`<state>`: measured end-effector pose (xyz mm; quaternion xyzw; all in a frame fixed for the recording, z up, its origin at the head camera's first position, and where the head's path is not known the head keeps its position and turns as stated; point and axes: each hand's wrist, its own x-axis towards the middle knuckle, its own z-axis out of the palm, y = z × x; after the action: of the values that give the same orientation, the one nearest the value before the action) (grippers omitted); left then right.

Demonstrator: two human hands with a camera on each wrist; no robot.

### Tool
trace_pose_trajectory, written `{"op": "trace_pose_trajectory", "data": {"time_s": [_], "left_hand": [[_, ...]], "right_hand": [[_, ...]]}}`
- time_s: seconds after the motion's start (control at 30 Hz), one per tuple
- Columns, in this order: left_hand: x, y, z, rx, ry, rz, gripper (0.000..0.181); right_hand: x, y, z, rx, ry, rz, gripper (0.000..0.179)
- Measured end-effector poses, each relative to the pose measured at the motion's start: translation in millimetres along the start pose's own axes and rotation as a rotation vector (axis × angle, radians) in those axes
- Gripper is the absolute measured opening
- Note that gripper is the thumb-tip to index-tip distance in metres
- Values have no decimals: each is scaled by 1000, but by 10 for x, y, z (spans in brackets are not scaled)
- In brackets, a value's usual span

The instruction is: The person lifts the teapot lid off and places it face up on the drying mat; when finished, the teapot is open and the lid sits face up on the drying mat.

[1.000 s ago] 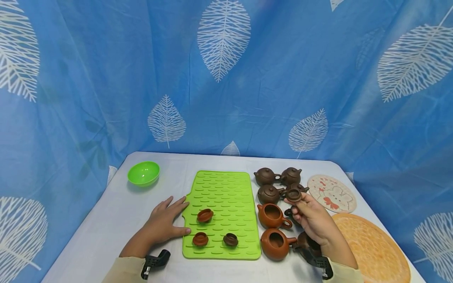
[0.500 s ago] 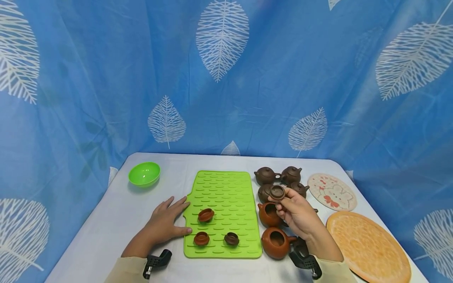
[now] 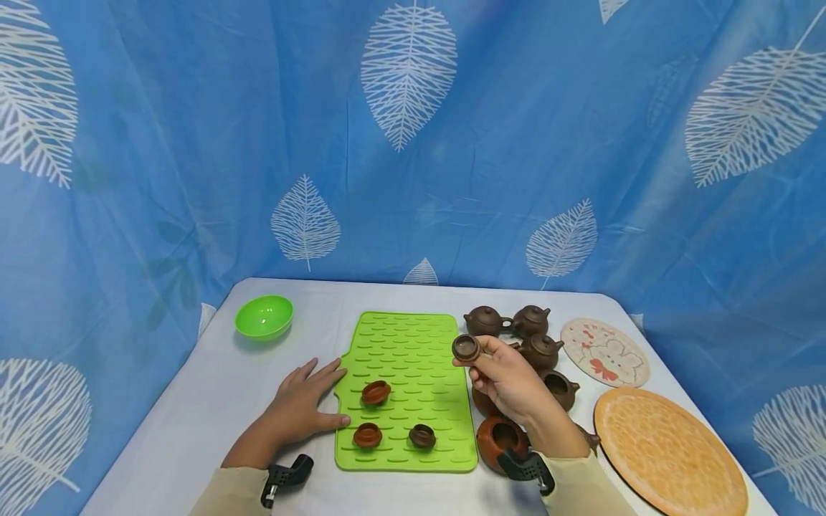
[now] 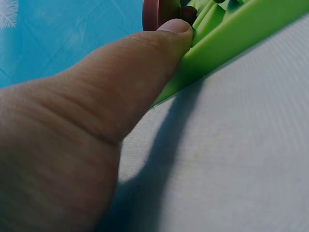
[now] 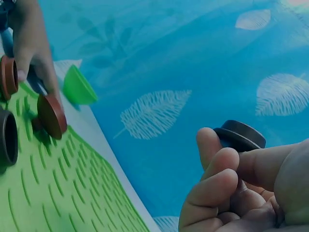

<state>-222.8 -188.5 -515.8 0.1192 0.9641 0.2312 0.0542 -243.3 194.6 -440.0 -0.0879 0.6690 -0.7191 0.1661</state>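
Observation:
My right hand (image 3: 510, 380) pinches a dark brown teapot lid (image 3: 466, 347), hollow side up, above the right edge of a green ridged mat (image 3: 413, 358). In the right wrist view that lid (image 5: 241, 135) sits between thumb and fingertips. My left hand (image 3: 293, 408) lies with fingers spread at the mat's left edge, its thumb (image 4: 145, 58) on the border. On the mat are two reddish lids, one farther back (image 3: 376, 392) and one nearer (image 3: 367, 435), plus a dark brown lid (image 3: 422, 436), all hollow side up.
Brown teapots, such as one lidded pot (image 3: 485, 320) and a lidless one (image 3: 560, 389), stand right of the mat. A reddish lidless teapot (image 3: 500, 438) is partly behind my right wrist. A green bowl (image 3: 264, 317), rabbit-print round mat (image 3: 606, 351) and tan round board (image 3: 671, 448) lie around.
My right hand has carried the dark brown lid leftward from over the teapots to the mat's right edge. The left hand has stayed in place.

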Motion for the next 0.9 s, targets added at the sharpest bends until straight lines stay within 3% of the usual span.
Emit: {"op": "trace_pose_trajectory", "data": {"time_s": [0.63, 0.9], "left_hand": [[-37, -47, -4, -1, -4, -17, 104], [14, -10, 14, -3, -5, -15, 104]], "right_hand": [[288, 272, 618, -369, 94, 60, 21], [301, 338, 707, -644, 137, 87, 21]]}}
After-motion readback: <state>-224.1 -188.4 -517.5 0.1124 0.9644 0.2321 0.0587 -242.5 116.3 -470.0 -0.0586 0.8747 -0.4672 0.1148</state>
